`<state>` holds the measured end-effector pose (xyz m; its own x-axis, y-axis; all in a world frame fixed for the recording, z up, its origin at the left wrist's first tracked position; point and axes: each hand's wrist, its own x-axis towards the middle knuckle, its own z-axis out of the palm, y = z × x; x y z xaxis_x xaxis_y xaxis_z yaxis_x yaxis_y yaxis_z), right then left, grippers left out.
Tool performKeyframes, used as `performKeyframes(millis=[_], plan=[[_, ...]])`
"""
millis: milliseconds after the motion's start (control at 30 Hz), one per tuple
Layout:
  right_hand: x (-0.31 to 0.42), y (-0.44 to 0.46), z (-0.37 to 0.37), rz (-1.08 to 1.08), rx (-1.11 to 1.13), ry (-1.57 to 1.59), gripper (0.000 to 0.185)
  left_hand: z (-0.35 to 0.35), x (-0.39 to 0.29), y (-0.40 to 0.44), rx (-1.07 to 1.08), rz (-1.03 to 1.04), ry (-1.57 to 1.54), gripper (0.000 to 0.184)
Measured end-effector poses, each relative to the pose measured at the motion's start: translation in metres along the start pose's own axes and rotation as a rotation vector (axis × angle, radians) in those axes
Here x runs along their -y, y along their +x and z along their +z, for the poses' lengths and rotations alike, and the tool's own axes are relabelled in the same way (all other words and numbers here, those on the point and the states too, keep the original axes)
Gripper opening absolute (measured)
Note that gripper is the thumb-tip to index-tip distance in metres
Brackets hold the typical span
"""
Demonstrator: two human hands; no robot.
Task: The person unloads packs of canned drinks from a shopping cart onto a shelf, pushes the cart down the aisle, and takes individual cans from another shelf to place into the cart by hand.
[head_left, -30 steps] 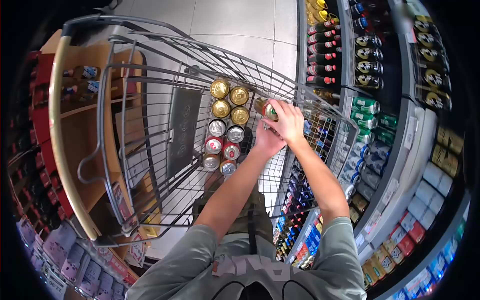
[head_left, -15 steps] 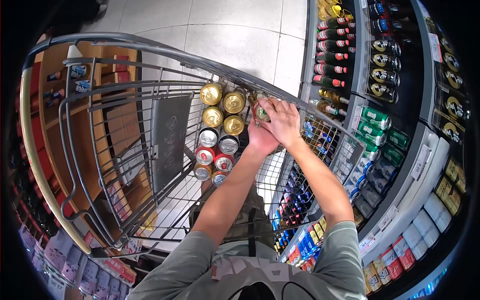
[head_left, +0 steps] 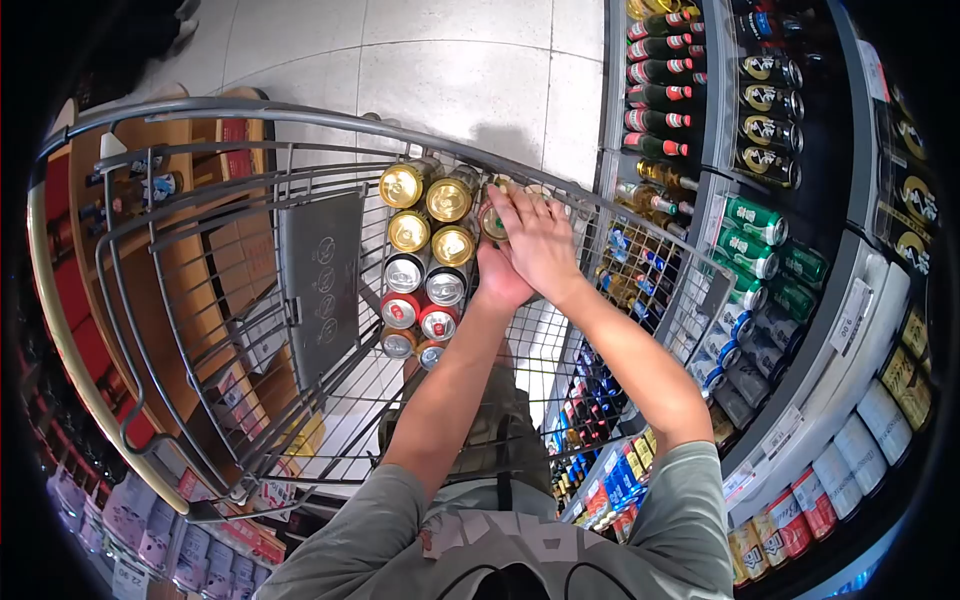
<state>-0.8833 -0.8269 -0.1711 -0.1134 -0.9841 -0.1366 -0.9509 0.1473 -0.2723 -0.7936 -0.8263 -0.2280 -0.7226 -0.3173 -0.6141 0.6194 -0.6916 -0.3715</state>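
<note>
Inside the metal shopping cart, both my hands meet around a can with a green and red top, right beside two rows of standing cans. My left hand cups its near side. My right hand lies over its right side, fingers close together. Gold-topped cans stand at the far end of the rows. Silver-topped cans come nearer to me, then red-rimmed cans and a blue-rimmed can. My palms hide part of the held can.
Shelves on the right hold dark bottles, green cans, black cans and boxed or canned packs. A wooden display rack stands left of the cart. A person's shoe shows at the top left.
The cart and its cans have shifted left and slightly down in view. Both my hands have moved left with the can, closer to the gold-topped cans.
</note>
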Motion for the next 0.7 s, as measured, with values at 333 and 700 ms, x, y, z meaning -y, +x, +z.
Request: performKeyframes(millis=[333, 700], plan=[[-0.005, -0.019, -0.005, 0.068, -0.047, 0.096, 0.075, 0.011, -0.001, 0.0, -0.072, -0.037, 0.031, 0.086], [-0.009, -0.029, 0.007, 0.323, -0.075, 0.246, 0.087, 0.004, -0.001, 0.002, -0.121, -0.048, 0.099, 0.089]])
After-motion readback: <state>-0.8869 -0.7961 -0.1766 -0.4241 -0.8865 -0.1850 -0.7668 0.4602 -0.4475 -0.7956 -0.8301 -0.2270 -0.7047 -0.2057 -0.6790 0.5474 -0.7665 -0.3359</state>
